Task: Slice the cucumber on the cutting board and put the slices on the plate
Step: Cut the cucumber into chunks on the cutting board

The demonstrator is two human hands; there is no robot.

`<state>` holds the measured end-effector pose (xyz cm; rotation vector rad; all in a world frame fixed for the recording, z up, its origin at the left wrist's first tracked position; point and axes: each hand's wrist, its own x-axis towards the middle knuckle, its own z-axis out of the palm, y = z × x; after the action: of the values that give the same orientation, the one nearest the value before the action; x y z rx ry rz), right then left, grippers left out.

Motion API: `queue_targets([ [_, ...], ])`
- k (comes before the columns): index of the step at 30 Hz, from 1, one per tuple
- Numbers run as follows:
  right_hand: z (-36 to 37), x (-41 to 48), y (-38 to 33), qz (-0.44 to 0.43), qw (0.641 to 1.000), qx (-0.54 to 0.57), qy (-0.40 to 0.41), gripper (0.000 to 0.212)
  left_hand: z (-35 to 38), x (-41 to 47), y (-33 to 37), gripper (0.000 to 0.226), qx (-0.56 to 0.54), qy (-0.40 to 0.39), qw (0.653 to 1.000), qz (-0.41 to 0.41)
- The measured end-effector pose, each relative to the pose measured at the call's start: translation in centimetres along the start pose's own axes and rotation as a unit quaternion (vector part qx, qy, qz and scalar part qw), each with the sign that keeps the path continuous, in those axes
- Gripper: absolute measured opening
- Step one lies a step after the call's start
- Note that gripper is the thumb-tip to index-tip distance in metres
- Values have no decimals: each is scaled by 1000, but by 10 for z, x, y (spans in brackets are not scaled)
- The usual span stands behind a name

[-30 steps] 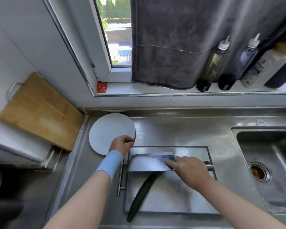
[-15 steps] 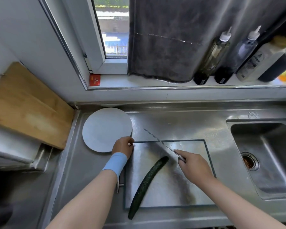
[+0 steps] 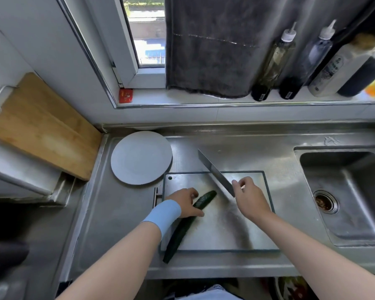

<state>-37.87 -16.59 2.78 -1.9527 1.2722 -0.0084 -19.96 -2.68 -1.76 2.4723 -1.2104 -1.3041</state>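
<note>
A long dark green cucumber point(image 3: 183, 229) lies whole and slanted across the left side of the steel cutting board point(image 3: 225, 230), its near end past the board's front edge. My left hand point(image 3: 187, 202), with a blue wristband, holds the cucumber near its far end. My right hand point(image 3: 248, 199) grips the handle of a cleaver point(image 3: 214, 172), whose blade points away to the upper left, raised above the board's far edge. A round white plate point(image 3: 141, 156) with nothing on it sits just beyond the board's left corner.
A wooden cutting board point(image 3: 41, 126) leans at the left wall. The sink point(image 3: 351, 195) with its drain lies to the right. Sauce and oil bottles point(image 3: 273, 61) stand on the windowsill beside a grey hanging cloth point(image 3: 214, 44). A steel counter surrounds the board.
My left hand left the board's far left corner and took hold of the cucumber. The cleaver went from lying flat under my right hand to being lifted edge-on.
</note>
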Motion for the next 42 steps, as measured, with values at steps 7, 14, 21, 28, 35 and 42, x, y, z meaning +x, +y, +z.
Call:
queue_targets([
  [7, -15, 8, 23, 4, 1000, 17, 15, 21, 6, 6, 17, 50, -53, 67, 994, -70],
  [14, -36, 22, 35, 41, 995, 83, 42, 11, 3, 9, 33, 84, -420, 145, 874, -196],
  [21, -53, 28, 32, 20, 998, 64, 5, 55, 4, -6, 45, 62, -15, 236, 959, -159],
  [28, -47, 29, 23, -5, 999, -13, -51, 41, 11, 0, 55, 38, 218, 75, 964, 132],
  [35, -53, 16, 21, -10, 999, -28, -31, 46, 15, 1, 41, 33, 110, 85, 989, 56],
  [42, -45, 6, 27, -11, 994, -103, -43, 36, 25, 3, 33, 38, 15, 136, 989, 54],
])
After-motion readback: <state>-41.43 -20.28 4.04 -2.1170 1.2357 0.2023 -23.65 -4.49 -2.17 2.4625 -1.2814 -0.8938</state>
